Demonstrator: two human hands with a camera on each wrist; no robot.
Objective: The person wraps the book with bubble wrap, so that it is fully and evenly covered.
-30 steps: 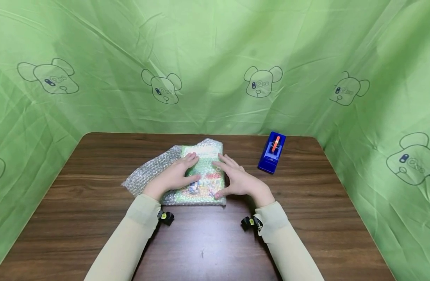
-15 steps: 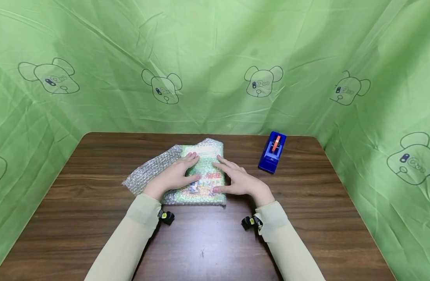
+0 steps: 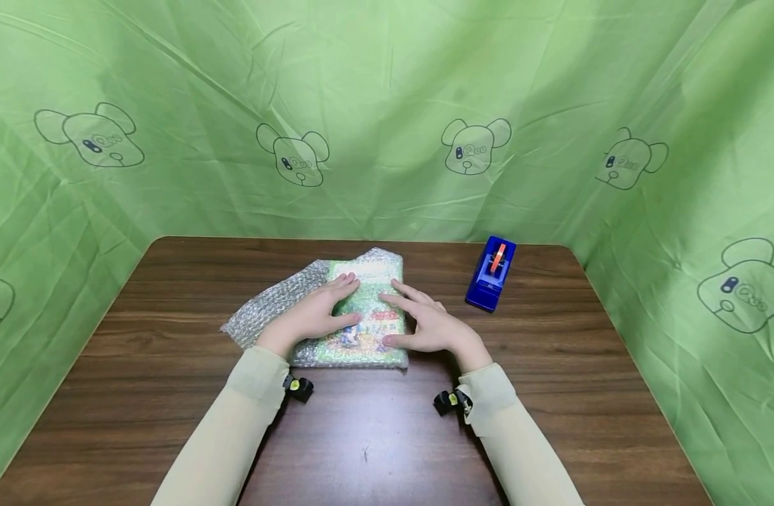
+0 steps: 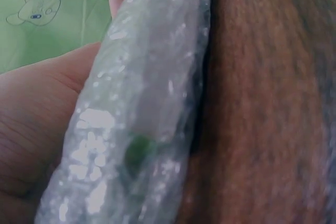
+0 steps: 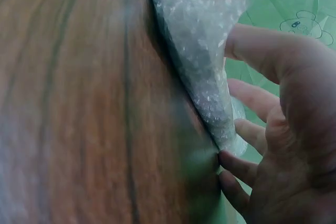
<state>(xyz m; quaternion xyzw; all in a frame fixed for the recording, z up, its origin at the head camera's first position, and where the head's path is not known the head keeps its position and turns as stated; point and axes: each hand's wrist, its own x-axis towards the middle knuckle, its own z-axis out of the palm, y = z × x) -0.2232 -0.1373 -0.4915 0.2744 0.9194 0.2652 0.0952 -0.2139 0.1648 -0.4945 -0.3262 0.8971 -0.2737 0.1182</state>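
Loose right hand's (image 3: 432,327) thumb (image 3: 401,341) now farther up bubble-wrapped package (image 3: 369,302), left hand (image 3: 311,318) loose, 1 tape dispenser (image 3: 491,275) nearby.

narrow passage between right hand (image 3: 434,326) and blue tape dispenser (image 3: 490,278)

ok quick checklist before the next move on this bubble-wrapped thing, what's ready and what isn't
1. Flat, green-printed rectangular item in clear bubble wrap lying on the brown wood-grain table: ok.
2. Left hand resting on it: ok, fingers laid over its left part.
3. Right hand placed at it: ok, fingers spread at its right edge.
4. Loose clear bubble-wrap flap folded in: not ok, it sticks out to the left.
5. Wrap taped shut underneath: cannot tell, the underside is hidden.
6. Blue plastic tape dispenser with orange wheel within reach: ok, probably; it stands to the right.
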